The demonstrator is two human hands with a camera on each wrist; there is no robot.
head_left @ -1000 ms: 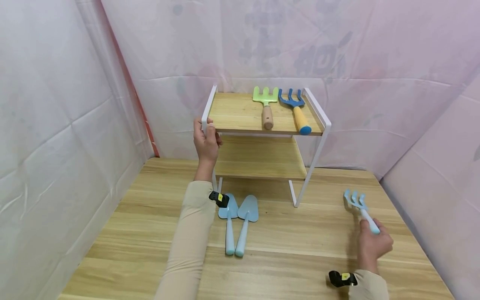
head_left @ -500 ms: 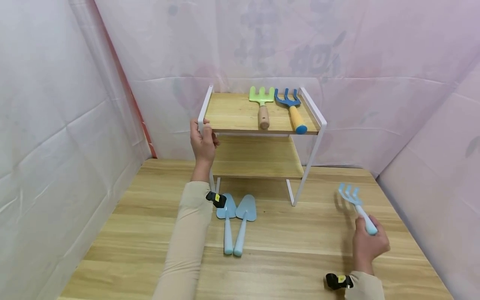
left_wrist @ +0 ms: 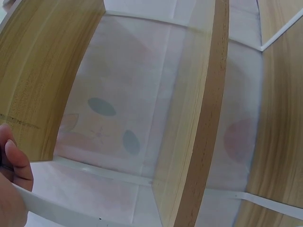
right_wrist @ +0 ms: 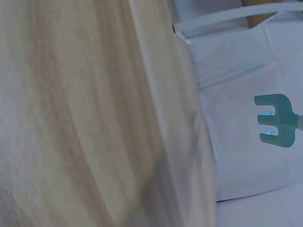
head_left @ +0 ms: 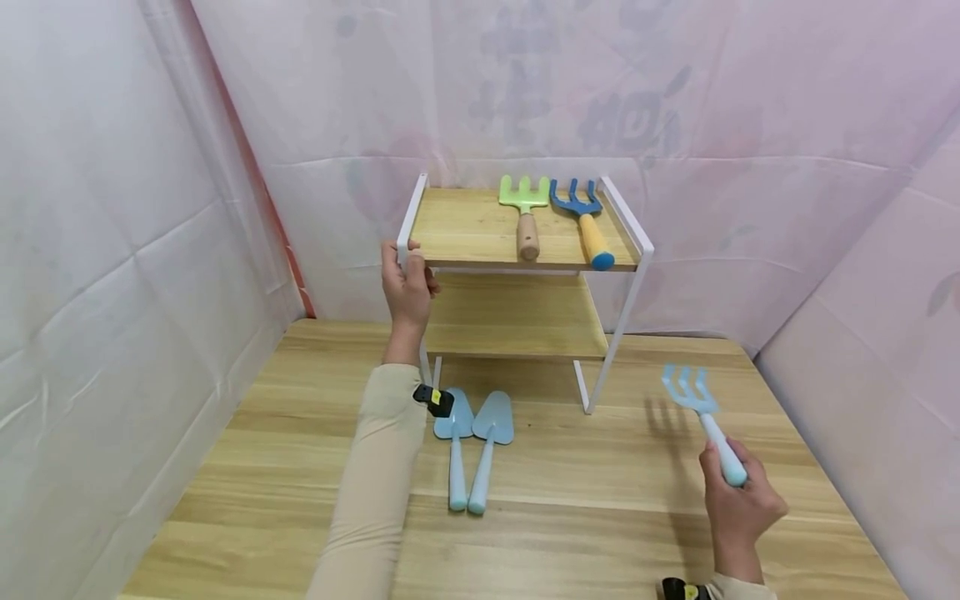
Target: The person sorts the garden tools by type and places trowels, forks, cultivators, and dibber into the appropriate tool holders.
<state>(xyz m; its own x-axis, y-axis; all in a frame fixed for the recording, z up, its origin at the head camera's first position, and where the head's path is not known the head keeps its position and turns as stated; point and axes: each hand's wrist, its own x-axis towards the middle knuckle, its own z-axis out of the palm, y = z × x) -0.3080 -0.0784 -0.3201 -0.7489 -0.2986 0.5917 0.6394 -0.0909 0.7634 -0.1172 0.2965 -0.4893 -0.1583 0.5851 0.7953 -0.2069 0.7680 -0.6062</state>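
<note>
My left hand [head_left: 407,283] grips the front left corner of a two-tier wooden shelf [head_left: 465,242] with a white metal frame. In the left wrist view its fingertips [left_wrist: 19,163] curl at the shelf's edge. At the right, my right hand [head_left: 742,500] holds a light blue hand rake [head_left: 722,450] by its handle, tines pointing away and raised off the table. The rake's head [right_wrist: 283,120] shows in the right wrist view, where the hand itself is out of sight. On the top tier lie a green rake with a wooden handle [head_left: 528,233] and a blue rake with a yellow handle [head_left: 595,237].
Two light blue trowels [head_left: 457,475] [head_left: 483,471] lie side by side on the wooden table [head_left: 585,517], in front of the shelf. The left wrist camera partly covers one blade. The lower tier [head_left: 517,317] is bare. Pale printed sheets [head_left: 337,100] hang behind and at both sides.
My right hand has lifted the light blue rake off the table, and its tines have swung left. The left hand keeps its grip on the shelf. The view has shifted slightly.
</note>
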